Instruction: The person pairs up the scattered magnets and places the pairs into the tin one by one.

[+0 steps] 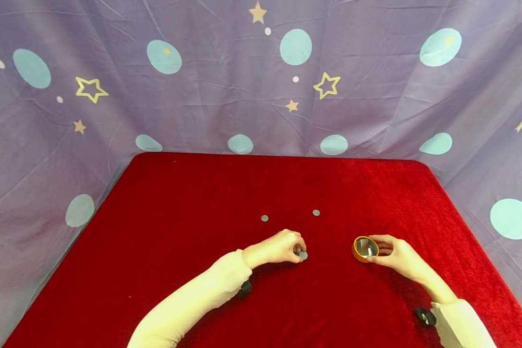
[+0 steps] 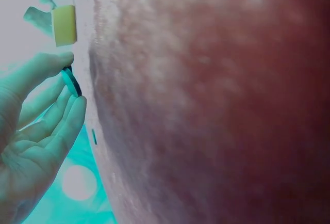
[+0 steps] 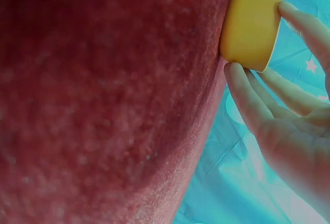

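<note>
Between thumb and fingertips, my left hand [image 1: 279, 246] pinches a small grey coin-like disc [image 1: 303, 255] just above the red cloth. Seen from the left wrist, the disc [image 2: 72, 82] is tilted, with the thumb on one edge and a fingertip on the other. My right hand [image 1: 398, 258] grips the side of a small round orange-yellow bowl [image 1: 355, 254], which stands upright on the cloth. Shiny, pale reflections show inside it; what it holds is unclear. In the right wrist view, thumb and fingers touch opposite sides of the bowl [image 3: 251, 28].
Two more grey discs lie flat beyond the left hand, one disc [image 1: 264, 218] to the left and another disc [image 1: 316, 212] to the right. A red cloth [image 1: 200, 193] covers the table. Patterned purple curtains [image 1: 226, 72] enclose the back and sides.
</note>
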Demonstrator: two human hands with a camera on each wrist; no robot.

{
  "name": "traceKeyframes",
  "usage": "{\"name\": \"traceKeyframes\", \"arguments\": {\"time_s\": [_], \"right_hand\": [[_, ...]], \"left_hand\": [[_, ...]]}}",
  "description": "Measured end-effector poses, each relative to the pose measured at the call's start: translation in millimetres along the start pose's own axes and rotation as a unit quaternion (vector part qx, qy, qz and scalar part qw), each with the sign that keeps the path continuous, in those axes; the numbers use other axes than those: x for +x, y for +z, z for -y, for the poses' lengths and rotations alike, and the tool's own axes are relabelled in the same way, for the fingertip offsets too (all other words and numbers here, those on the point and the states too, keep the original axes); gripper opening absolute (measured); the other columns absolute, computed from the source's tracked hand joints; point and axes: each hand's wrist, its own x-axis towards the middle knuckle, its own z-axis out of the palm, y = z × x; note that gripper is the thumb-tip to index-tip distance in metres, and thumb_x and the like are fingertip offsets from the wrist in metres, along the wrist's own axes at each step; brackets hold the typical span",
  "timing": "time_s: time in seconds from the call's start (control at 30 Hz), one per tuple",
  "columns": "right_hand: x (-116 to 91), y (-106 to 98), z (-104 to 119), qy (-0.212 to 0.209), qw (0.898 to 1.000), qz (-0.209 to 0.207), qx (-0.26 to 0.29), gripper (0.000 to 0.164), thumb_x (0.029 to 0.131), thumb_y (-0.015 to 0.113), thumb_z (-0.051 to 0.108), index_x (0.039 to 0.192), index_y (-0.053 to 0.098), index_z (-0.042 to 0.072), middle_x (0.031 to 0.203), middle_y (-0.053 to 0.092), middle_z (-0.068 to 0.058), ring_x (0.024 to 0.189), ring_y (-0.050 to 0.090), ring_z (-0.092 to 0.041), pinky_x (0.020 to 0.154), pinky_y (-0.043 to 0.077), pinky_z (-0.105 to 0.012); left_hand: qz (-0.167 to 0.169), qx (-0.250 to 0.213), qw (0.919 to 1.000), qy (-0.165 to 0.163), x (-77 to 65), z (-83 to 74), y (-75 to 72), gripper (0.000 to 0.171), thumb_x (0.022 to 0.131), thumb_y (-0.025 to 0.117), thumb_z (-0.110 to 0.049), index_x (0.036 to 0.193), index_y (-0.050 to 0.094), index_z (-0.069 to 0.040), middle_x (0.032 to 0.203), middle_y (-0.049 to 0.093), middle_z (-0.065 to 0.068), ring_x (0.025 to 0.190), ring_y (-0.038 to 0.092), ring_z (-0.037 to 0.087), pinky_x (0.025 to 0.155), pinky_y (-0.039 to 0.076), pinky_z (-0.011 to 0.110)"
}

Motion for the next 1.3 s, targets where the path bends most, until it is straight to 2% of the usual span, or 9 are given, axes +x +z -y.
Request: {"name": "traceKeyframes", "arguments": {"time_s": [0.3,0.53,0.83,1.07,1.3], "right_hand": [[0.2,-0.4,-1.6,0.003,1.0,-0.001,-0.009,0.049,0.071,0.072,0.006,0.111,0.051,-0.014,0.1,0.059,-0.023,0.082,0.061,-0.011,0.067,0.05,-0.024],[-0.2,0.3,-0.6,0.003,1.0,-0.004,-0.003,0.049,0.071,0.072,0.006,0.111,0.051,-0.014,0.099,0.059,-0.024,0.082,0.06,-0.008,0.067,0.05,-0.021],[-1.0,1.1,-1.3,-0.009,1.0,-0.01,-0.007,0.046,0.071,0.071,0.004,0.109,0.052,-0.015,0.098,0.06,-0.025,0.08,0.06,-0.006,0.065,0.05,-0.02],[-1.8,1.1,-1.7,-0.008,1.0,-0.009,0.001,0.047,0.071,0.071,0.003,0.11,0.052,-0.015,0.098,0.059,-0.026,0.08,0.061,-0.006,0.065,0.049,-0.018],[-0.3,1.3,-2.0,0.001,1.0,-0.007,-0.003,0.048,0.071,0.071,0.004,0.109,0.051,-0.016,0.099,0.058,-0.027,0.081,0.061,-0.007,0.066,0.05,-0.02]], "left_hand": [[-0.028,-0.023,0.9993,0.009,9.4,-7.8,-2.5,0.018,0.075,0.07,-0.012,0.091,0.066,-0.005,0.084,0.059,0.001,0.074,0.056,0.006,0.064,0.041,0.009],[-0.038,-0.034,0.9986,0.016,18.8,-14.8,-1.1,0.019,0.076,0.069,-0.014,0.092,0.066,-0.006,0.084,0.059,0.0,0.073,0.055,0.003,0.065,0.04,0.007],[-0.059,-0.043,0.997,0.026,31.0,-23.7,1.9,0.018,0.075,0.07,-0.015,0.09,0.067,-0.006,0.081,0.059,-0.001,0.071,0.055,0.001,0.063,0.039,0.005],[-0.065,-0.048,0.9964,0.025,41.7,-31.9,4.7,0.017,0.074,0.071,-0.015,0.088,0.067,-0.007,0.079,0.059,-0.002,0.068,0.053,-0.001,0.062,0.039,0.004],[-0.085,-0.055,0.9946,0.026,54.4,-37.8,10.1,0.017,0.073,0.072,-0.016,0.087,0.068,-0.008,0.078,0.059,-0.004,0.068,0.053,-0.002,0.062,0.038,0.003]]}}
